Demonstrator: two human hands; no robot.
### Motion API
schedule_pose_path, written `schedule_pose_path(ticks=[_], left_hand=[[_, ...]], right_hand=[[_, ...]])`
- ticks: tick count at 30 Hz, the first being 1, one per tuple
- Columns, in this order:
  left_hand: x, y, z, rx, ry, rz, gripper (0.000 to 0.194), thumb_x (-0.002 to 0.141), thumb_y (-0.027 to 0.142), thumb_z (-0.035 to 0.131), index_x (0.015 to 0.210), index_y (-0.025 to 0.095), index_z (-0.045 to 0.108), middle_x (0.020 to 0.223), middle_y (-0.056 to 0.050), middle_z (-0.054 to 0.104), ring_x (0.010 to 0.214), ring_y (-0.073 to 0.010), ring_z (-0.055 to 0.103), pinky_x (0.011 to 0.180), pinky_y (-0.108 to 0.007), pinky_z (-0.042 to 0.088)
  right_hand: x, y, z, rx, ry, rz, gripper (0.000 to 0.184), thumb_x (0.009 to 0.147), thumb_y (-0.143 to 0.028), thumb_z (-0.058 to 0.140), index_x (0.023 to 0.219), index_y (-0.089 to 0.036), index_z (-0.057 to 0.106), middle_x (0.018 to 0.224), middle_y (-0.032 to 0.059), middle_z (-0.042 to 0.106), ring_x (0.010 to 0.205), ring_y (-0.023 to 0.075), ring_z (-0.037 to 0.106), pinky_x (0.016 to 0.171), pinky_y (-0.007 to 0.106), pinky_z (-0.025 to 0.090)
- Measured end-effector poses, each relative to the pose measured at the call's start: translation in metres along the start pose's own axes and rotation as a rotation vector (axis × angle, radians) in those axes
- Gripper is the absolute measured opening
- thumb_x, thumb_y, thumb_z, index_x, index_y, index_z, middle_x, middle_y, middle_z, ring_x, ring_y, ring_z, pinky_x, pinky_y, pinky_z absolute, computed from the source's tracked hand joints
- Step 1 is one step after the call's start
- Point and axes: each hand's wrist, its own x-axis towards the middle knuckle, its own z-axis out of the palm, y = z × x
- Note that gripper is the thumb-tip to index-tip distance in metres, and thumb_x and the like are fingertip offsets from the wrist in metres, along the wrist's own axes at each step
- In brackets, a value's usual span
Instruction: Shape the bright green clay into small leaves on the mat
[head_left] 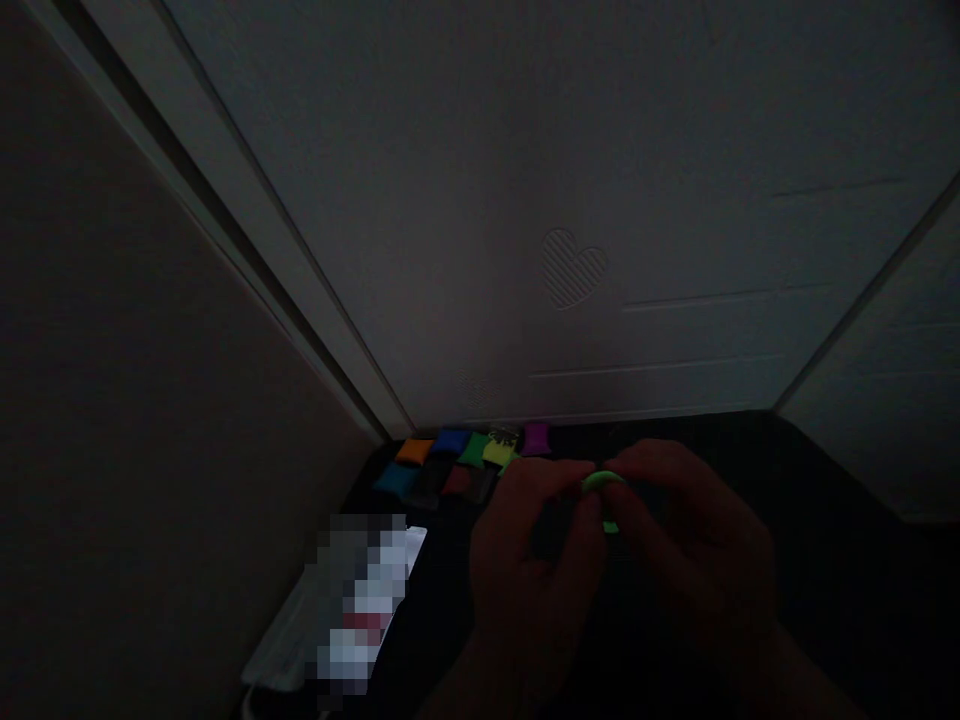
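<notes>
My left hand [536, 540] and my right hand [697, 540] meet right of centre over the dark surface. Thumbs and fingertips of both pinch a small bright green piece [602, 480], curved along its top and soft-looking, perhaps modelling clay. A second bit of green [611, 527] shows just below, between the thumbs; whether it joins the held piece I cannot tell. Past my left hand lie several small coloured packets, among them an orange one [413, 452], a blue one [451, 441], a yellow one [498, 450] and a purple one [536, 438]. My fingers partly cover the nearest packets.
The light is very dim. A bright, blurred-out phone-like screen [379, 590] lies at lower left, beside a pale, see-through sheet or bag [281, 640]. White wall panels [465, 200] with an embossed heart [572, 268] border the dark surface [810, 560] at the back.
</notes>
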Motion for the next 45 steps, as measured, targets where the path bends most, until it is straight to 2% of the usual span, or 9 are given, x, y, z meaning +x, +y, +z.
schedule_pose_path(ticks=[5,11,15,21,27,37,42,45], left_hand=[[0.0019,0.0022,-0.0018,0.063,0.014,0.025,0.018,0.070,0.012,0.057,0.085,0.021,0.059,0.078,0.000,0.061,0.073,-0.0121,0.057,0.066,-0.025,0.047],[0.0026,0.0010,0.0002,-0.012,0.141,-0.068,0.011,0.072,0.015,0.058,0.080,0.022,0.061,0.076,0.001,0.063,0.069,-0.0116,0.058,0.062,-0.024,0.048],[0.0024,-0.0013,0.0028,-0.056,0.223,-0.112,0.010,0.072,0.016,0.059,0.079,0.022,0.062,0.073,0.002,0.064,0.066,-0.0101,0.058,0.060,-0.022,0.049],[-0.0007,-0.0009,0.0025,-0.026,0.093,-0.086,0.018,0.071,0.014,0.058,0.087,0.023,0.061,0.080,0.001,0.065,0.070,-0.0113,0.060,0.060,-0.022,0.050],[0.0010,0.0007,-0.0014,0.026,0.038,0.005,0.021,0.071,0.013,0.057,0.089,0.023,0.061,0.083,0.000,0.063,0.076,-0.0128,0.059,0.069,-0.026,0.049],[0.0041,-0.0039,-0.0023,0.130,0.084,0.118,0.019,0.069,0.013,0.059,0.085,0.022,0.062,0.077,0.000,0.063,0.073,-0.0130,0.058,0.070,-0.028,0.048],[0.0037,-0.0037,-0.0028,0.108,0.067,0.078,0.021,0.070,0.014,0.058,0.089,0.022,0.060,0.082,-0.001,0.063,0.075,-0.0135,0.058,0.069,-0.027,0.049],[0.0042,-0.0035,-0.0027,0.121,0.055,0.101,0.020,0.070,0.014,0.058,0.088,0.022,0.061,0.081,-0.001,0.063,0.076,-0.0143,0.059,0.070,-0.029,0.049]], right_hand=[[-0.0002,-0.0015,-0.0015,-0.043,-0.045,0.027,0.021,0.074,-0.015,0.058,0.092,-0.027,0.057,0.084,-0.0035,0.059,0.077,0.0105,0.055,0.067,0.023,0.043],[-0.0020,-0.0014,-0.0060,0.086,-0.073,0.108,0.025,0.081,-0.019,0.047,0.103,-0.028,0.054,0.084,-0.0021,0.059,0.074,0.0103,0.056,0.062,0.022,0.046],[-0.0016,-0.0012,-0.0047,0.131,-0.105,0.144,0.027,0.078,-0.024,0.052,0.105,-0.025,0.052,0.084,0.0000,0.060,0.074,0.0132,0.058,0.062,0.025,0.048],[0.0013,-0.0059,0.0006,0.001,-0.046,0.123,0.015,0.075,-0.019,0.055,0.089,-0.025,0.056,0.078,-0.0029,0.061,0.068,0.0106,0.057,0.059,0.022,0.047],[0.0044,-0.0063,-0.0026,-0.091,-0.052,0.107,0.014,0.074,-0.020,0.056,0.088,-0.024,0.058,0.078,-0.0023,0.064,0.066,0.0117,0.059,0.057,0.023,0.048],[0.0041,-0.0076,-0.0029,-0.120,-0.046,0.061,0.015,0.073,-0.019,0.056,0.087,-0.024,0.058,0.079,-0.0012,0.064,0.068,0.0126,0.060,0.059,0.024,0.048],[0.0051,-0.0082,-0.0036,-0.110,-0.055,0.070,0.012,0.074,-0.020,0.055,0.085,-0.023,0.058,0.075,-0.0014,0.064,0.065,0.0127,0.060,0.057,0.024,0.048],[0.0046,-0.0080,-0.0035,-0.108,-0.065,0.075,0.014,0.073,-0.019,0.056,0.086,-0.024,0.058,0.077,-0.0023,0.064,0.067,0.0118,0.060,0.060,0.024,0.048]])
